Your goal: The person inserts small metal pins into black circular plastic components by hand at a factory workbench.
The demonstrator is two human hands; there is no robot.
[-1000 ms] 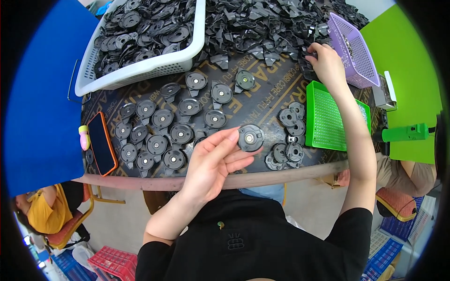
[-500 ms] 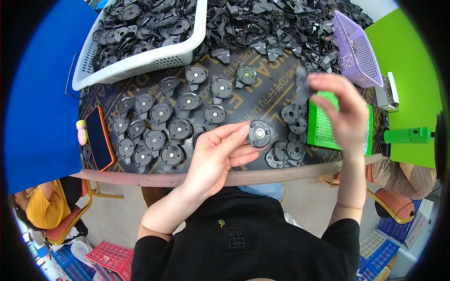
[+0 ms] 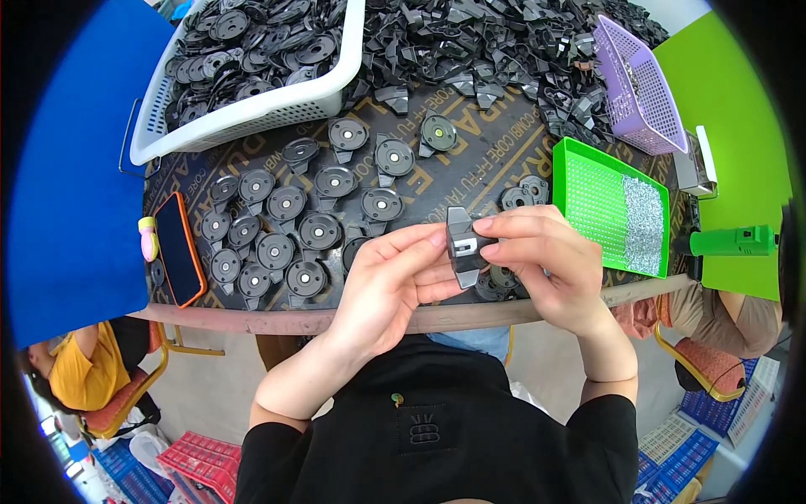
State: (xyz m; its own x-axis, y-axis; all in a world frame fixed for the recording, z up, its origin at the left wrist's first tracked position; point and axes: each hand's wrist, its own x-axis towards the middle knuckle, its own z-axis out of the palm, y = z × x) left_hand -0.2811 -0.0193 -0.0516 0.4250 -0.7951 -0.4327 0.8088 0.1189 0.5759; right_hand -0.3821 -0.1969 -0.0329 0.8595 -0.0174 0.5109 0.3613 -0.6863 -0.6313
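Note:
In front of me, both hands meet at a black winged plastic part (image 3: 464, 248). My right hand (image 3: 550, 265) pinches its right side between thumb and fingers. My left hand (image 3: 378, 281) is closed at its left edge; the round black disc it held is now hidden behind the winged part. To the left, several round black discs with tabs (image 3: 320, 231) lie in loose rows, each with a pale centre. Beyond my right hand are loose round discs (image 3: 527, 191) without tabs, partly covered by the hand.
A white basket (image 3: 252, 118) of black discs stands far left. Black winged parts (image 3: 487, 50) are heaped at the back, beside a purple basket (image 3: 646, 118). At right, a green tray (image 3: 569, 155) holds small metal pieces (image 3: 643, 227), near a green handheld tool (image 3: 730, 242). An orange-edged phone (image 3: 178, 252) lies left.
My right hand has come down and left from over the green tray, bringing the winged part onto the disc in my left hand. The left hand has barely moved.

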